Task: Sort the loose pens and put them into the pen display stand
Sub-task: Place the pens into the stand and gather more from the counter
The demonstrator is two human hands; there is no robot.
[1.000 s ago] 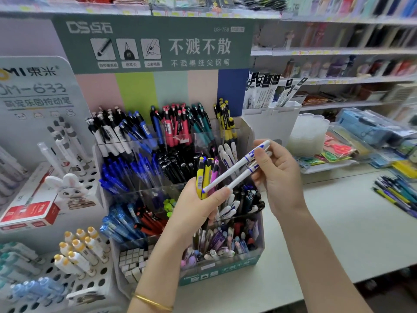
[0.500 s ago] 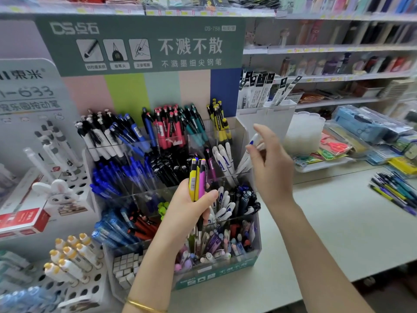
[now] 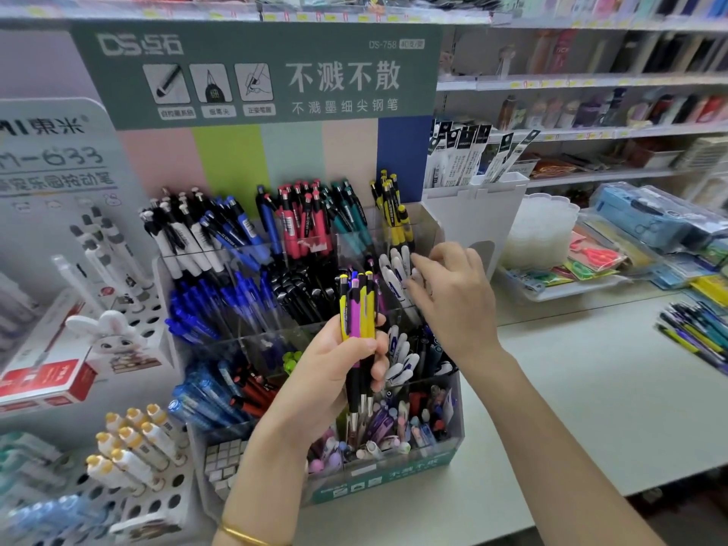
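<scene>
A clear tiered pen display stand (image 3: 453, 411) holds compartments of black, blue, red, teal, yellow and white pens. My left hand (image 3: 335, 372) grips a small bunch of yellow and pink pens (image 3: 356, 309), held upright in front of the stand's middle row. My right hand (image 3: 453, 293) hovers at the right side of the middle row, its fingers spread and touching the white-and-blue pens (image 3: 396, 269) standing in that compartment. It holds no pen.
Loose pens (image 3: 697, 333) lie on the white counter (image 3: 591, 407) at the far right. A white refill box (image 3: 476, 206) stands behind the stand. A second white stand (image 3: 130, 486) with yellow-capped pens sits at the left. Packaged goods fill a tray at the right.
My right hand carried two white-and-blue pens from my left hand to the stand's right middle compartment and let them go there. My left hand keeps the yellow and pink pens.
</scene>
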